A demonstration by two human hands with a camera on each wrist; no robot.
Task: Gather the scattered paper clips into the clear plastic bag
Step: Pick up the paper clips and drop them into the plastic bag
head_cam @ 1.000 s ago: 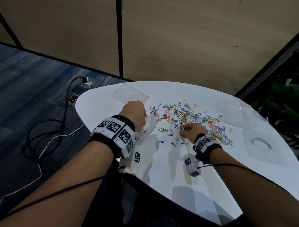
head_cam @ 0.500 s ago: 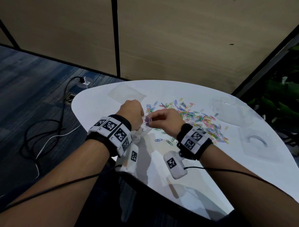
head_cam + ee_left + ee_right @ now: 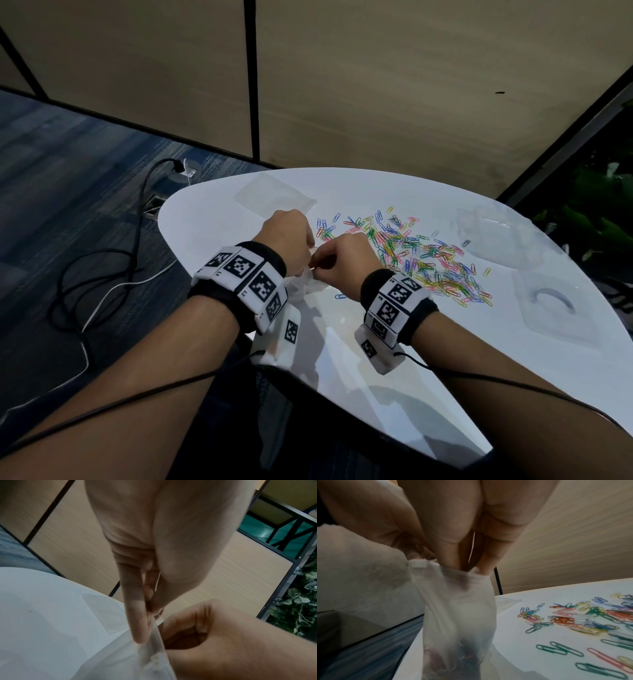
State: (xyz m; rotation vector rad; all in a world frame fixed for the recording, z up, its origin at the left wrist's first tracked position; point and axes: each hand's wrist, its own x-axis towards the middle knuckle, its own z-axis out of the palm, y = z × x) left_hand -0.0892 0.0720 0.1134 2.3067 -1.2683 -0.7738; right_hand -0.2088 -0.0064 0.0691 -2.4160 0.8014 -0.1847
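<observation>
Coloured paper clips [image 3: 428,257] lie scattered over the middle of the white table [image 3: 394,359]; the right wrist view shows the same paper clips [image 3: 573,616]. My left hand [image 3: 287,243] pinches the rim of the clear plastic bag [image 3: 301,286] between thumb and fingers [image 3: 135,615], holding it up at the near left edge. My right hand [image 3: 342,260] has its fingertips [image 3: 453,555] bunched in a pinch inside the mouth of the bag [image 3: 458,615]; the film blurs what they hold. Several clips [image 3: 462,660] sit at the bag's bottom.
A flat clear bag [image 3: 274,195] lies at the table's far left. Clear packaging [image 3: 486,236] and a clear tray [image 3: 555,308] occupy the right side. Cables [image 3: 102,267] and a floor socket [image 3: 154,207] are left of the table; plants [image 3: 603,219] stand on the right.
My right hand left the clip pile with a pinch of clips, crossed left to the bag and now has its fingertips in the mouth. The left hand kept holding the bag.
</observation>
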